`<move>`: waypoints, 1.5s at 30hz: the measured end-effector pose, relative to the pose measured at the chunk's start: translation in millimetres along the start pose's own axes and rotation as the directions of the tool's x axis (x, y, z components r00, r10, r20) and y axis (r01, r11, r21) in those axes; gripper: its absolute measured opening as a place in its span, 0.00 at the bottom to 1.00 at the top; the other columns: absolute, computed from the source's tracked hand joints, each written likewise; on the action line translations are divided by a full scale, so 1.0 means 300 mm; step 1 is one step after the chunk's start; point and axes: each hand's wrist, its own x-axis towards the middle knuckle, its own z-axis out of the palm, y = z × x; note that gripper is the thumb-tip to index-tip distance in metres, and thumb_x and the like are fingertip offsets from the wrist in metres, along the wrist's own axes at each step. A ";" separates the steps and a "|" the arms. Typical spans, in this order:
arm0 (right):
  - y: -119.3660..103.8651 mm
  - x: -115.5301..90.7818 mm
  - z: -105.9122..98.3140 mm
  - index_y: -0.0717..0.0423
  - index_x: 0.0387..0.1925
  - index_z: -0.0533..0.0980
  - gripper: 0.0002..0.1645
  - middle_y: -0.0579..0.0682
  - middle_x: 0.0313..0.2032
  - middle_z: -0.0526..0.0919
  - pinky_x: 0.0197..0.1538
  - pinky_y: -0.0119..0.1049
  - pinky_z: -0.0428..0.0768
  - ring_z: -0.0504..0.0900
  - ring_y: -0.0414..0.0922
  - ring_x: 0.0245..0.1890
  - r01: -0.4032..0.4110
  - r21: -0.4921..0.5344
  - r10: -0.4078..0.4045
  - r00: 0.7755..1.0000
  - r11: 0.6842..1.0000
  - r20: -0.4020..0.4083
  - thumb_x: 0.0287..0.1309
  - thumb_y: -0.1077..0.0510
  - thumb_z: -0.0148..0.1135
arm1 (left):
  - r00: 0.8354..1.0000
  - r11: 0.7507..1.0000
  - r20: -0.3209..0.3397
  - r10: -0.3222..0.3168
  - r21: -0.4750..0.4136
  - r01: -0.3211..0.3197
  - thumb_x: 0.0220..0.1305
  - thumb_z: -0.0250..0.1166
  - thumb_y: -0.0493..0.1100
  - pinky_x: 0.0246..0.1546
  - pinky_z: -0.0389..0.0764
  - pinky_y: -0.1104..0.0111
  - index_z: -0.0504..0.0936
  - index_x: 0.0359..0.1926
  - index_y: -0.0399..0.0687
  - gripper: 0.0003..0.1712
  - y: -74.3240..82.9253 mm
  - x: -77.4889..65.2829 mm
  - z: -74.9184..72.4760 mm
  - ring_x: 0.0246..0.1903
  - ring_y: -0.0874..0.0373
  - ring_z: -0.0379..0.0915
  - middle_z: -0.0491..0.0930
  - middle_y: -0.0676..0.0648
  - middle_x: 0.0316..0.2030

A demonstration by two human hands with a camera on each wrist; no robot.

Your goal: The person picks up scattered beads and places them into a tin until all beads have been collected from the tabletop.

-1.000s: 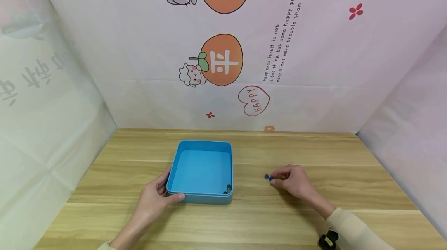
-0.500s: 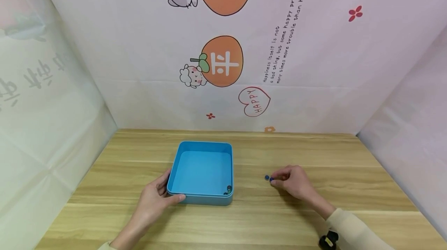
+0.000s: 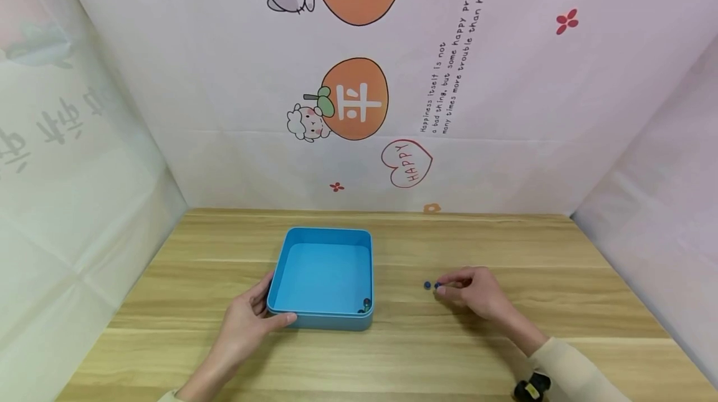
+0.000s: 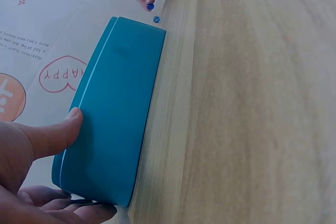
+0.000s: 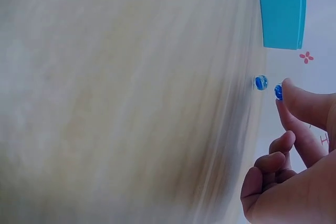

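Note:
A square light-blue open box (image 3: 322,271) sits on the wooden table, left of the middle in the head view. My left hand (image 3: 244,321) grips its near left corner, thumb on the front wall and fingers around the left side. Several small dark marbles (image 3: 367,302) lie in the box's near right corner. To the right of the box, my right hand (image 3: 477,293) pinches a blue glass marble (image 5: 279,92) between thumb and index finger, just above the tabletop. A second blue marble (image 5: 261,82) rests on the table beside it, toward the box.
The wood-grain table (image 3: 404,358) meets a printed white cloth wall (image 3: 477,171) at its back edge. Plain side cloths (image 3: 84,234) stand left and right. A black device (image 3: 531,387) is worn at the right wrist.
My right hand has moved slightly right with the pinched marble, widening the gap to the loose marble. The left hand and box stay put.

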 end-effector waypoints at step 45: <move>-0.076 0.003 -0.031 0.63 0.51 0.87 0.18 0.49 0.29 0.73 0.26 0.31 0.69 0.68 0.43 0.29 -0.025 0.131 0.025 1.000 0.991 0.000 0.65 0.56 0.75 | 1.000 1.000 -0.002 -0.004 0.019 0.004 0.56 0.84 0.39 0.65 0.76 0.51 0.57 0.81 0.33 0.60 0.002 0.000 0.000 0.73 0.37 0.61 0.57 0.30 0.77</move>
